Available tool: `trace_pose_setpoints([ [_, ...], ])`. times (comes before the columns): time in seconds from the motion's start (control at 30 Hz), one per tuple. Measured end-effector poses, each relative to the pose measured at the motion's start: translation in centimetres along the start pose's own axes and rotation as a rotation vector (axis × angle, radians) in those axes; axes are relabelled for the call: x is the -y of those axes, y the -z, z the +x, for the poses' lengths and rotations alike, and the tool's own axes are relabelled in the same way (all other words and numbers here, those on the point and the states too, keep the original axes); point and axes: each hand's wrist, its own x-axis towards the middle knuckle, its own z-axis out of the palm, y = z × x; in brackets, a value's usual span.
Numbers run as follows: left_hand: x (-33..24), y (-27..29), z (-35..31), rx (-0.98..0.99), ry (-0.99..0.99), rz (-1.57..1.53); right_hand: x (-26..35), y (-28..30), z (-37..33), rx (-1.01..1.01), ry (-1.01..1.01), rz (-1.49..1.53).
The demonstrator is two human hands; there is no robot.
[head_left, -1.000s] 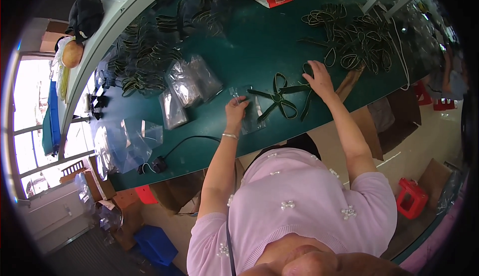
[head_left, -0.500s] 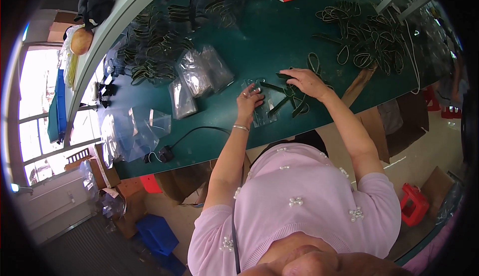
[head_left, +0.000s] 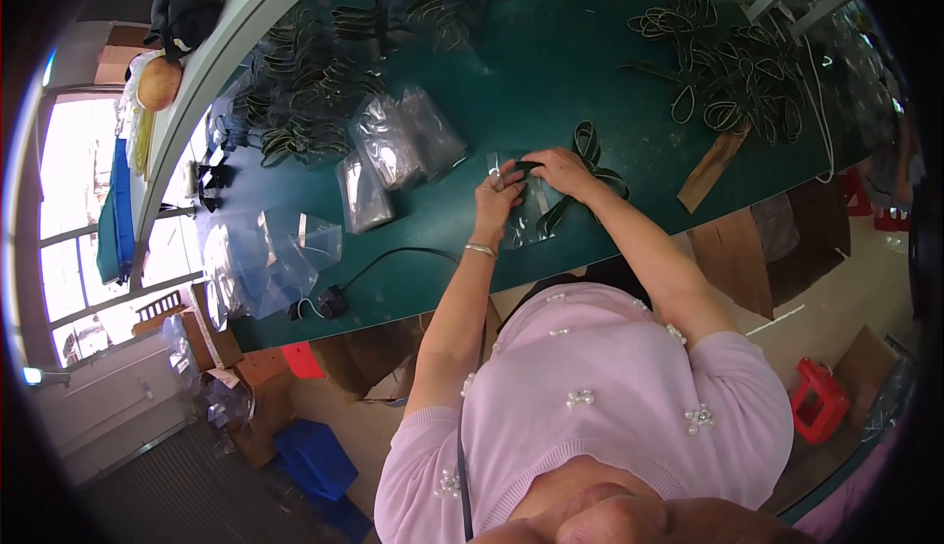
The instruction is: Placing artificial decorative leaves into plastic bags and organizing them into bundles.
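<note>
Right grip (head_left: 563, 171) clamps one end of a green bow (head_left: 592, 163); left grip (head_left: 498, 198) touches a clear bag (head_left: 529, 226) (whether it pinches, I cannot tell). Below spreads the green table (head_left: 551, 72). A tangled heap of bows (head_left: 733, 77) lies at its right, stacked clear packets (head_left: 398, 146) at left. Between them sits the held bow, its gripped end over the bag.

Green bow (head_left: 592, 161), apparently overlapping clear bag (head_left: 524, 222).

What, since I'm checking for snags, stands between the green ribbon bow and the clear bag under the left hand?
No separate object visibly does; only the right hand, at the ribbon bow, and the left hand, over the clear bag, crowd that space.
</note>
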Motion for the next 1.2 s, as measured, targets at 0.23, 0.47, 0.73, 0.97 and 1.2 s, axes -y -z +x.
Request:
trace_pose_setpoints([
  [0.23,-0.4,-2.1,-0.1,0.050,0.075,-0.042,-2.0,-2.0,-0.2,-0.222,-0.007,0.027],
  [0.47,-0.8,-0.2,-1.2,0.071,0.045,0.144,1.4,1.3,-1.7,-0.428,0.351,-0.171],
  [0.73,-0.1,0.2,-5.9,0.062,0.105,0.075,0.6,1.9,-7.6,0.221,0.241,-0.145],
  [0.97,1.9,-0.1,-6.8,0.037,0.122,-0.043,-0.6,0.3,-7.0,0.137,0.201,-0.055],
  [1.2,2.4,-0.3,-6.9,-0.005,0.089,-0.016,-0.6,-0.4,-6.9,0.101,0.166,-0.018],
])
